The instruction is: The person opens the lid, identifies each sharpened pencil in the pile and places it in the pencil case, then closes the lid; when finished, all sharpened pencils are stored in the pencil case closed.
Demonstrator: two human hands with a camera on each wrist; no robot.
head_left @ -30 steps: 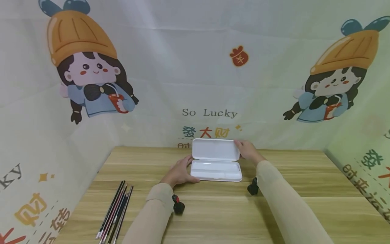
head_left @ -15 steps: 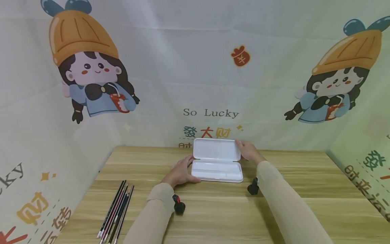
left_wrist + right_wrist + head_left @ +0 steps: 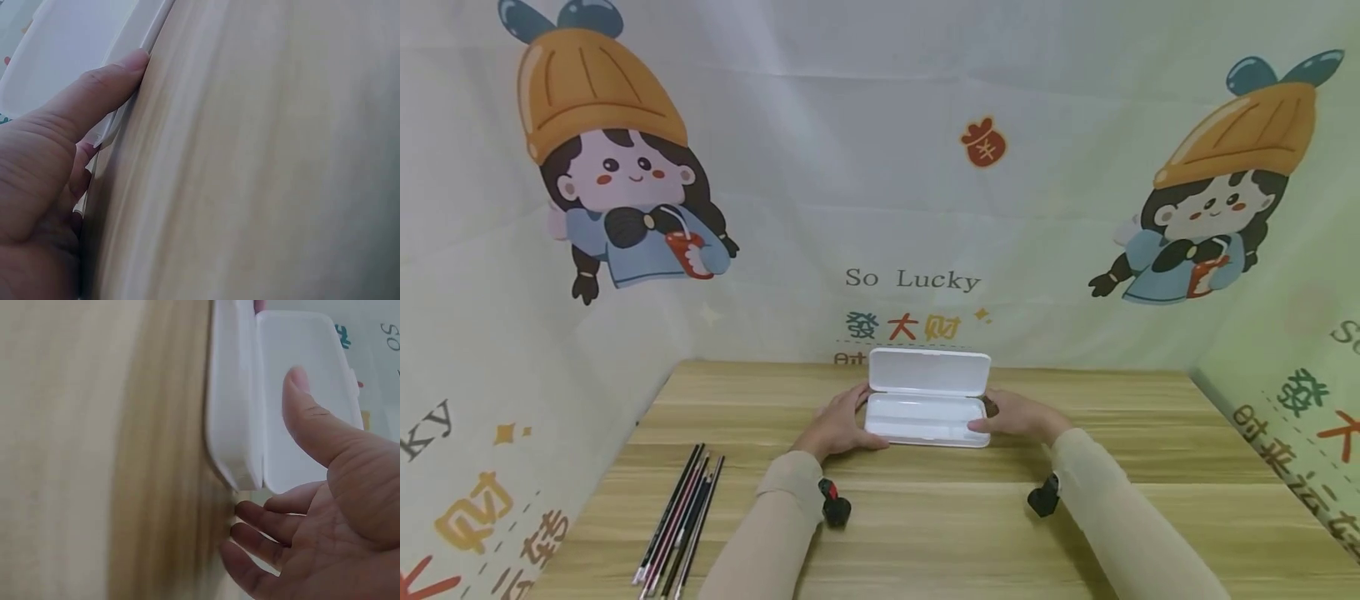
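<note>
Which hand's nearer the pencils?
Left. The left hand, at the white case's left end, is right of the pencils and slightly beyond them; the right hand is much farther right, at the case's other end.

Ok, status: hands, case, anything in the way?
Left hand gripping white case, left end. Right hand at right end, contact unclear. Case open, lid up. Pencils apart, off to the left; no obstruction seen.
</note>
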